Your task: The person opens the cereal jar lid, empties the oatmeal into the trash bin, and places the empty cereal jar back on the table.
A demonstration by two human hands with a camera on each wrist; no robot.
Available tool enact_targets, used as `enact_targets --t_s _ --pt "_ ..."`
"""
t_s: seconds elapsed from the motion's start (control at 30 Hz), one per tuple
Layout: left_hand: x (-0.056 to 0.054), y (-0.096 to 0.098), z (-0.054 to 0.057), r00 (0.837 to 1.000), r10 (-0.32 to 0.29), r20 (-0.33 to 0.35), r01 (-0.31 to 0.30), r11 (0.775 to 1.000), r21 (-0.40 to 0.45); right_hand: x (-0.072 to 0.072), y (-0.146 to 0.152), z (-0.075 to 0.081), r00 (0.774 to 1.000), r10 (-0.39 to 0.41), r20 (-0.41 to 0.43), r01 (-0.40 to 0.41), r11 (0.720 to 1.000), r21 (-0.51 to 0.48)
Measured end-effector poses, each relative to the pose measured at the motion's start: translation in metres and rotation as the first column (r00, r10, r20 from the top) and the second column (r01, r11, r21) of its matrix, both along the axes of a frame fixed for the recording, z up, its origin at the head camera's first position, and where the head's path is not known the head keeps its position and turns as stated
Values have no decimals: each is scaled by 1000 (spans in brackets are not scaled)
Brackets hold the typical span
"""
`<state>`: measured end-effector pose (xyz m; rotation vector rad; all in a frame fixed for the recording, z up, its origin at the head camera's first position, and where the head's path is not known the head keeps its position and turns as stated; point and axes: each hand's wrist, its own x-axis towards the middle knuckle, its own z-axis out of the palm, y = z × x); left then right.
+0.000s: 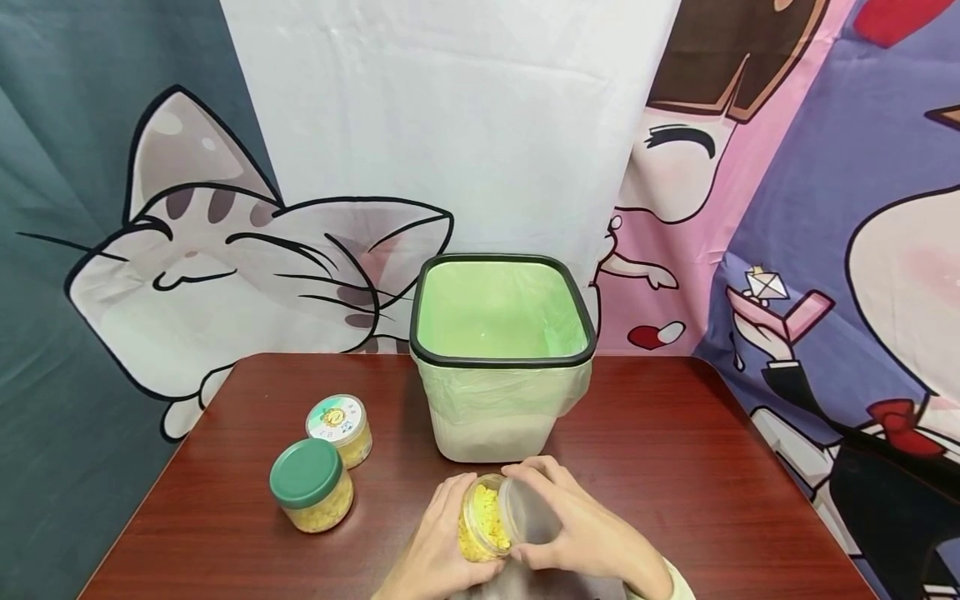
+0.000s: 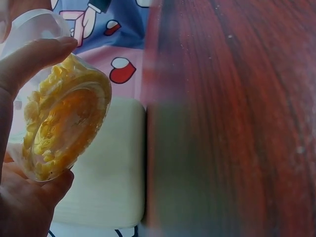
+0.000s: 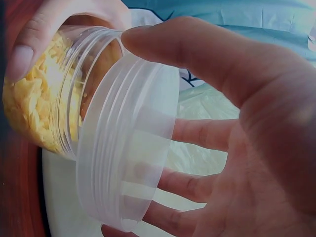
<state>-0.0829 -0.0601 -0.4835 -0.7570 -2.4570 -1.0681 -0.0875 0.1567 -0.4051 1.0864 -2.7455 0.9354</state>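
Note:
My left hand (image 1: 442, 533) grips a clear plastic jar (image 2: 66, 118) of yellow flakes, tilted to the right above the table. In my right hand (image 1: 573, 525) is a translucent screw lid (image 3: 126, 143), held by its rim between thumb and fingers. The lid stands on edge beside the jar's mouth, and yellow flakes (image 1: 489, 518) show through the gap in the head view. Threads line the inside wall of the lid. To the left stand a jar with a green lid (image 1: 306, 473) and a jar with a printed white lid (image 1: 336, 418), both holding yellow contents.
A pale bin (image 1: 498, 408) with a black rim and a green liner bag stands just beyond my hands. The dark red wooden table (image 1: 675, 467) reaches to a cartoon-printed cloth (image 1: 480, 125) behind.

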Motion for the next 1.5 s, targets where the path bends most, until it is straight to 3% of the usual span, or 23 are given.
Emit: enact_targets --t_s 0.2,0.43,0.67,1.0,1.3,1.5 --pt "0 -1 -1 1000 -4 -9 4 1000 6 1 3 0 1000 -22 14 21 1000 18" --pt "-1 -1 -2 997 9 -72 -7 1000 28 1 9 -1 998 -68 11 67 996 57" --pt "0 -3 -1 999 29 -13 -28 999 38 2 14 -5 993 -115 7 114 990 81" --pt "-1 -4 -3 993 81 -82 -72 992 103 4 21 -14 983 -182 13 179 975 129" --pt "1 -2 -3 993 117 -23 -113 982 149 3 27 -20 968 -241 64 229 961 155" --pt "3 -3 -3 991 130 16 -131 975 179 4 31 -25 966 -238 102 211 953 219"
